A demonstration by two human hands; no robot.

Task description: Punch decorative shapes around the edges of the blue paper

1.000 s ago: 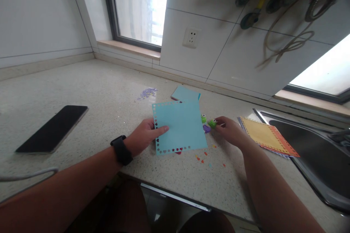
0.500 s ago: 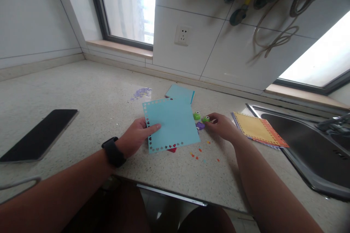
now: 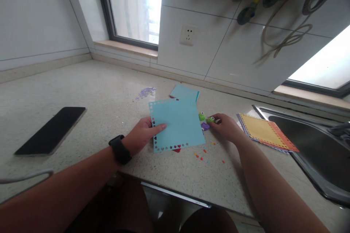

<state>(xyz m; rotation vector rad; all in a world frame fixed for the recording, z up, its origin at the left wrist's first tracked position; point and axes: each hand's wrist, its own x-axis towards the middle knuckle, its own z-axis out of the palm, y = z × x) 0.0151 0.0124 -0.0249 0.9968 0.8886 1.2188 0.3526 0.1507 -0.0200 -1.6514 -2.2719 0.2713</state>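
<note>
A light blue sheet of paper [image 3: 179, 125] with small shapes punched along its left, top and bottom edges is in my left hand [image 3: 147, 133]. The thumb lies on top of the sheet and the fingers are beneath it. My right hand [image 3: 224, 126] has its fingers closed on a small green paper punch [image 3: 211, 119] with an eye-like spot. Just left of that stands another green paper punch [image 3: 202, 116], and a purple punch [image 3: 205, 126] lies below them by the sheet's right edge. A red thing [image 3: 177, 150] peeks out under the sheet, mostly hidden.
More blue paper [image 3: 183, 91] lies behind the held sheet. Purple paper bits [image 3: 146, 93] are heaped at the back, and orange bits [image 3: 201, 158] are scattered in front. Punched yellow and orange sheets [image 3: 264, 130] overlap the sink's [image 3: 325, 160] edge. A dark tablet-like slab [image 3: 51, 131] rests at left.
The whole view has shifted, so everything appears slightly farther right. Both hands keep the same hold, with no clear movement against the counter.
</note>
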